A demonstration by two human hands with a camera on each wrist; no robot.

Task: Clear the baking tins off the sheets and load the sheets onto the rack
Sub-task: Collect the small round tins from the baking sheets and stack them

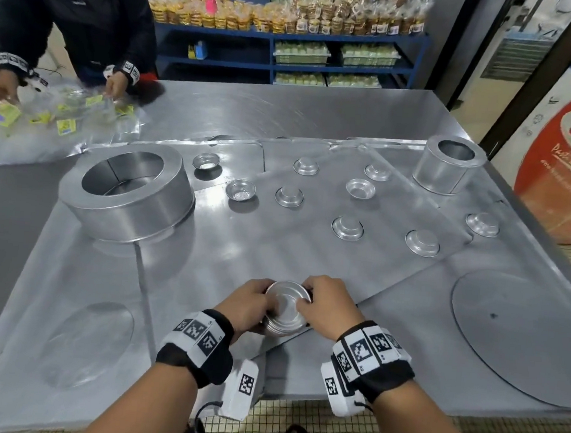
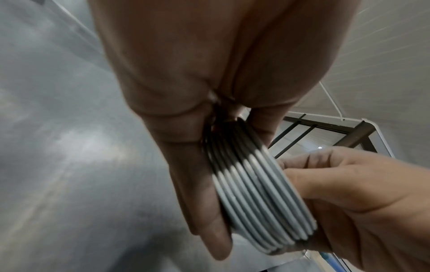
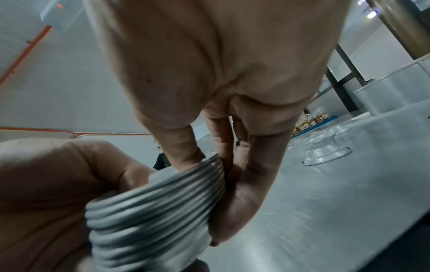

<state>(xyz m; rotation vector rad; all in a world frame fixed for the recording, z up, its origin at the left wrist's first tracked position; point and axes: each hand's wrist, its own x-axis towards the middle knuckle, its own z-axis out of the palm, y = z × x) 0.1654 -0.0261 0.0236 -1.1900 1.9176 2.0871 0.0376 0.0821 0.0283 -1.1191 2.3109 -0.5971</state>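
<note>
Both hands hold one stack of small round baking tins (image 1: 286, 309) just above the near edge of the middle sheet (image 1: 241, 247). My left hand (image 1: 249, 301) grips the stack (image 2: 260, 191) from the left, and my right hand (image 1: 325, 303) grips the same stack (image 3: 149, 208) from the right, fingers curled over its rims. Several single small tins lie scattered on the sheets, most upside down (image 1: 347, 228), a few upright (image 1: 241, 191). A large ring tin (image 1: 127, 190) stands at the left and a tall round tin (image 1: 448, 165) at the back right.
Overlapping metal sheets cover the steel table (image 1: 285, 108). A flat round disc (image 1: 519, 330) lies at the right. Another person (image 1: 75, 15) handles plastic bags with yellow labels (image 1: 65, 113) at the far left. Blue shelves of packed goods (image 1: 289, 47) stand behind; an orange cabinet (image 1: 565, 161) stands right.
</note>
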